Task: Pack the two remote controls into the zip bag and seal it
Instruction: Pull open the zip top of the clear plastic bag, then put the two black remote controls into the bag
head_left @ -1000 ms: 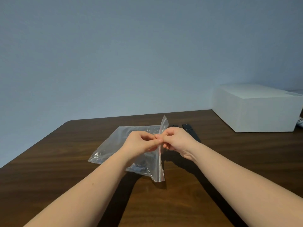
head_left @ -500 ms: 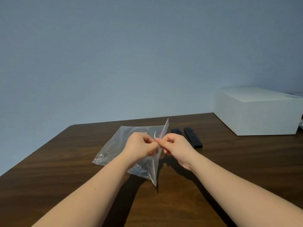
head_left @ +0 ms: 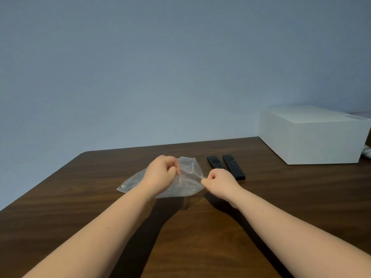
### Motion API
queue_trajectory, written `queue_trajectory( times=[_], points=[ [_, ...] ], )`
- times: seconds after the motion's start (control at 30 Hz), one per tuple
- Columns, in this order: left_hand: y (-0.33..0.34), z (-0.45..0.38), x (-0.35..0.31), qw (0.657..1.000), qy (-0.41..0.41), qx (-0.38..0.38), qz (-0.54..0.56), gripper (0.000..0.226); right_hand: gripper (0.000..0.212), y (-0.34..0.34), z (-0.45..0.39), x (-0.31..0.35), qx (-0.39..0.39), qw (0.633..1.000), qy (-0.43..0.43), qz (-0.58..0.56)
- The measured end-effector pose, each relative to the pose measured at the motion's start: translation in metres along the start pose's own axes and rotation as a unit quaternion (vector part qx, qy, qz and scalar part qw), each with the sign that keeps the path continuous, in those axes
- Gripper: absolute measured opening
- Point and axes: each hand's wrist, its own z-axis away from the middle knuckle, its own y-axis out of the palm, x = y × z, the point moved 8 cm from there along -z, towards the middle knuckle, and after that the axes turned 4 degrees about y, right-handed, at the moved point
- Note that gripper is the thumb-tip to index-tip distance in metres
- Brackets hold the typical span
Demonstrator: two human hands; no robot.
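A clear zip bag (head_left: 188, 181) lies on the dark wooden table (head_left: 84, 197), its mouth facing right and spread apart. My left hand (head_left: 162, 173) pinches the far lip of the mouth. My right hand (head_left: 219, 183) pinches the near lip and holds it out to the right. Two black remote controls lie side by side just right of the bag: the shorter one (head_left: 215, 162) and the longer one (head_left: 233, 167). My right hand hides the near end of the shorter remote. Nothing is visible inside the bag.
A white box (head_left: 313, 137) stands at the back right of the table. A small white object (head_left: 366, 154) shows at the right edge behind it. A plain blue-grey wall rises beyond the table's far edge.
My hands were together at the middle of the bag's upright mouth. They have moved apart, pulling the two lips away from each other, and the mouth is now wide.
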Motion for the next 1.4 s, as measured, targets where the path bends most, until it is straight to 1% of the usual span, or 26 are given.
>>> queue_trajectory(
  times=[0.07, 0.13, 0.2, 0.23, 0.27, 0.3, 0.33, 0.37, 0.4, 0.47, 0.5, 0.53, 0.6, 0.67, 0.77, 0.83, 0.87, 0.93, 1.0, 1.07, 1.1, 1.13, 1.17, 1.2, 1.3, 1.4],
  points=[
    [-0.015, -0.006, 0.009, 0.999, -0.027, -0.013, -0.043, 0.027, 0.023, -0.005, -0.002, -0.009, -0.012, 0.998, 0.017, 0.052],
    [-0.029, -0.011, 0.017, 0.996, -0.051, -0.029, -0.073, 0.025, 0.028, -0.008, -0.004, -0.013, -0.023, 0.997, 0.017, 0.078],
    [-0.034, -0.014, 0.020, 0.990, -0.058, -0.037, -0.121, 0.035, 0.034, -0.004, -0.004, -0.009, -0.020, 0.995, 0.004, 0.094],
    [-0.032, -0.015, 0.018, 0.986, -0.055, -0.033, -0.152, 0.036, 0.035, -0.001, -0.004, -0.006, -0.013, 0.994, 0.003, 0.104],
    [-0.030, -0.016, 0.016, 0.983, -0.051, -0.032, -0.175, 0.028, 0.035, 0.002, -0.005, -0.004, -0.007, 0.993, 0.003, 0.118],
    [-0.028, -0.016, 0.013, 0.981, -0.045, -0.029, -0.188, 0.015, 0.031, 0.005, -0.005, -0.001, -0.004, 0.991, 0.000, 0.134],
    [-0.025, -0.016, 0.011, 0.982, -0.032, -0.020, -0.187, 0.005, 0.024, 0.006, -0.005, 0.002, -0.009, 0.989, -0.007, 0.149],
    [-0.020, -0.016, 0.008, 0.984, -0.014, -0.009, -0.179, 0.018, 0.014, 0.005, -0.003, 0.007, -0.022, 0.987, -0.016, 0.161],
    [-0.016, -0.015, 0.005, 0.987, 0.007, 0.004, -0.163, 0.028, 0.015, 0.002, 0.000, 0.012, -0.043, 0.985, -0.036, 0.165],
    [-0.010, -0.012, -0.007, 0.989, 0.061, 0.026, -0.131, 0.040, 0.050, 0.000, 0.005, 0.028, -0.083, 0.976, -0.118, 0.165],
    [-0.005, -0.010, -0.013, 0.988, 0.086, 0.044, -0.121, 0.043, 0.062, 0.001, 0.008, 0.036, -0.098, 0.969, -0.159, 0.163],
    [-0.002, -0.007, -0.018, 0.986, 0.105, 0.058, -0.113, 0.046, 0.067, 0.000, 0.012, 0.044, -0.110, 0.963, -0.189, 0.158],
    [0.003, -0.005, -0.020, 0.984, 0.123, 0.080, -0.104, 0.050, 0.066, -0.002, 0.010, 0.049, -0.122, 0.963, -0.199, 0.135],
    [0.005, -0.004, -0.017, 0.980, 0.135, 0.093, -0.114, 0.056, 0.066, -0.004, 0.004, 0.044, -0.128, 0.967, -0.180, 0.128],
    [0.006, -0.002, -0.010, 0.955, 0.161, 0.129, -0.214, 0.069, 0.065, -0.004, 0.000, 0.034, -0.127, 0.962, -0.172, 0.167],
    [0.002, -0.002, 0.000, 0.940, 0.169, 0.129, -0.268, 0.073, 0.055, -0.004, -0.003, 0.024, -0.130, 0.959, -0.164, 0.189],
    [-0.002, -0.003, 0.003, 0.939, 0.170, 0.105, -0.279, 0.071, 0.047, -0.004, -0.005, 0.020, -0.129, 0.959, -0.161, 0.197],
    [-0.014, -0.003, 0.009, 0.948, 0.159, 0.025, -0.276, 0.050, 0.031, -0.004, -0.007, 0.012, -0.118, 0.965, -0.159, 0.175],
    [-0.021, -0.003, 0.015, 0.958, 0.128, -0.032, -0.255, 0.026, 0.039, -0.010, -0.007, 0.008, -0.108, 0.979, -0.147, 0.096],
    [-0.021, -0.002, 0.025, 0.966, 0.092, -0.042, -0.237, 0.021, 0.046, -0.025, -0.008, 0.001, -0.137, 0.984, -0.110, 0.002],
    [-0.020, -0.002, 0.029, 0.969, 0.077, -0.043, -0.230, 0.021, 0.046, -0.034, -0.009, -0.004, -0.165, 0.982, -0.089, -0.015],
    [-0.018, -0.001, 0.034, 0.971, 0.066, -0.043, -0.225, 0.021, 0.043, -0.042, -0.012, -0.009, -0.194, 0.978, -0.072, 0.007],
    [-0.015, -0.001, 0.037, 0.972, 0.058, -0.041, -0.222, 0.021, 0.040, -0.045, -0.015, -0.013, -0.209, 0.975, -0.058, 0.055],
    [-0.012, 0.000, 0.041, 0.974, 0.051, -0.037, -0.218, 0.021, 0.038, -0.044, -0.019, -0.016, -0.207, 0.971, -0.043, 0.113],
    [-0.002, 0.003, 0.048, 0.982, 0.027, -0.024, -0.185, 0.017, 0.043, -0.028, -0.030, -0.024, -0.151, 0.956, 0.002, 0.253],
    [0.007, 0.006, 0.052, 0.988, 0.009, -0.007, -0.154, 0.018, 0.033, -0.023, -0.033, -0.022, -0.153, 0.941, 0.020, 0.302]
  ],
)
